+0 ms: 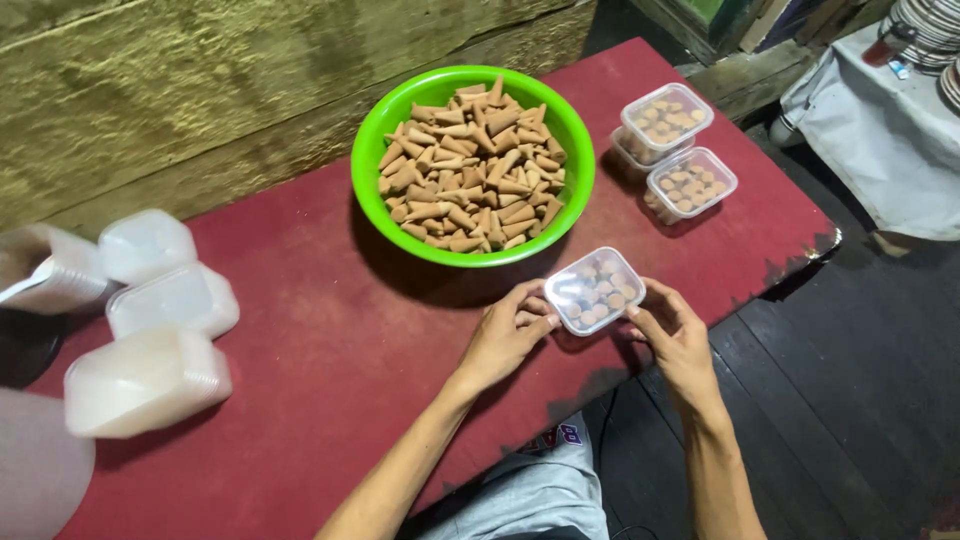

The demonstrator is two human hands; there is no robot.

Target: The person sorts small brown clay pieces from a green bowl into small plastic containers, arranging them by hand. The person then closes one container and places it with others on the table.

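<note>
Rough wooden wall [200, 80] behind, and a red surface [300, 330] with chipped edges in front of me, dark floorboards off to the right. Both hands are on a small clear box [595, 290] with a lid, packed with tan cones, sitting near the front edge of the surface. My left hand [505, 335] has its fingers curled against the box's left side, my right hand [675, 330] is closed against its right corner with the thumb up by the lid. So both are clamped on the box from opposite sides.

My guess is the box is light, thin plastic, a bit flexy and slick, so squeezing the walls too hard could pop the lid. Best hold looks like the corners or the rim, where it's stiffest. The cones inside look dry and probably crumbly, so no shaking.

Just behind the box is a bright green bowl [370, 150] heaped with loose cones [470, 170]. To its right, two more filled boxes [675, 150] sit side by side, touching, lids on. Far left there are stacks of empty containers [150, 380], cloudy white, lying on their sides, a bit blurred. I can't make out any labels on any of the packs. Upper right corner has a white cloth [880, 130] draped over something.
</note>
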